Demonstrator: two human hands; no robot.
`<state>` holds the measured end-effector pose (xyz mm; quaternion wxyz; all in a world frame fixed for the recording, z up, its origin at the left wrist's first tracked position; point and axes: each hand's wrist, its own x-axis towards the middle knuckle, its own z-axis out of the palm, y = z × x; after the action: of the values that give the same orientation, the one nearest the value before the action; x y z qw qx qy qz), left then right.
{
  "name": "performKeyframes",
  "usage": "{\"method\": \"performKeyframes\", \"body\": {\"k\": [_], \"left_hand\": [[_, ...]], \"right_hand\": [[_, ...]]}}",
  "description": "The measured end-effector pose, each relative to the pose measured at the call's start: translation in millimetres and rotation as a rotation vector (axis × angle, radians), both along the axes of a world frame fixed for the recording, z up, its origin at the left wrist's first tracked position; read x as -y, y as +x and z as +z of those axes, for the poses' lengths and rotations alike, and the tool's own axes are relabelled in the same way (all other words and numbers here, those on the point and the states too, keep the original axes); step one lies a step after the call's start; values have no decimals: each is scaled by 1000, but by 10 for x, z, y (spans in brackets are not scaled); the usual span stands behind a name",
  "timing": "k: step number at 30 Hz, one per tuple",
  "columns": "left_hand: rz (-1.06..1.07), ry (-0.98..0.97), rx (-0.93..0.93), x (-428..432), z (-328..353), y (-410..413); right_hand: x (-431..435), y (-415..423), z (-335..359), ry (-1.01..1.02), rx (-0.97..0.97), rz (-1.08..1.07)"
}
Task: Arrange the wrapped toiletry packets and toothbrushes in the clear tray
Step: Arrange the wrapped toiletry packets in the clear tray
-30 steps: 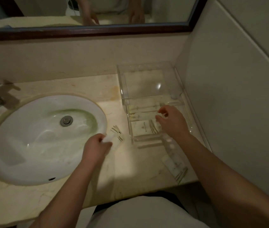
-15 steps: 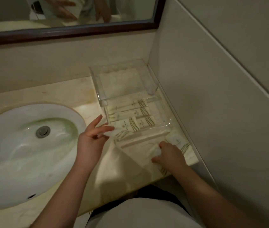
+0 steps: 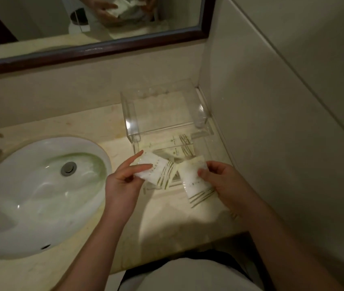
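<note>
1. Your left hand (image 3: 122, 181) holds a white wrapped packet (image 3: 156, 170) over the near end of the clear tray (image 3: 205, 131). The thumb and middle fingers (image 3: 143, 166) pinch the packet's left end, and the index finger points straight out above it.
2. Your right hand (image 3: 221, 181) holds a second wrapped packet (image 3: 194, 181), fingers curled shut on its right edge. This packet hangs with its green-striped end toward you, over the tray's near edge.
3. The two packets meet or overlap at their inner corners between your hands; you cannot tell whether they actually touch.
4. The clear tray stands on the beige stone surface (image 3: 95, 127), pushed into the corner against the right-hand wall (image 3: 272, 122). Its far part is a raised clear shelf, and its lower near part is open.
5. In that lower part, just beyond your hands, lie two long wrapped items (image 3: 182, 144) side by side, each with green stripes at its right end. The blur hides whether they are toothbrushes.
6. The white sink (image 3: 9, 196) sits to the left of your left hand, its drain (image 3: 68, 168) in plain sight.
7. The dark-framed mirror (image 3: 125, 44) above the surface reflects both your hands holding the white packets.
</note>
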<state>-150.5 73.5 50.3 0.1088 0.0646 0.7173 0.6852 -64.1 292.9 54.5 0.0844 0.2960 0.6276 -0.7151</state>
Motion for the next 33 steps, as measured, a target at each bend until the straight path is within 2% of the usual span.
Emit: {"method": "performKeyframes", "body": {"k": [8, 13, 20, 26, 30, 33], "left_hand": [[108, -37, -19, -78, 30, -121], [143, -58, -14, -59, 24, -274], [191, -186, -50, -28, -40, -352], [137, -158, 13, 11, -116, -333], [137, -28, 65, 16, -115, -352], [195, -123, 51, 5, -142, -401]], "right_hand": [[-84, -113, 5, -228, 0, -128], [-123, -192, 54, -182, -7, -157], [-86, -299, 50, -169, -29, -154], [-9, -301, -28, -175, -4, -142], [-36, -308, -24, -167, -4, -162], [-45, -327, -11, -171, -11, -174]]}}
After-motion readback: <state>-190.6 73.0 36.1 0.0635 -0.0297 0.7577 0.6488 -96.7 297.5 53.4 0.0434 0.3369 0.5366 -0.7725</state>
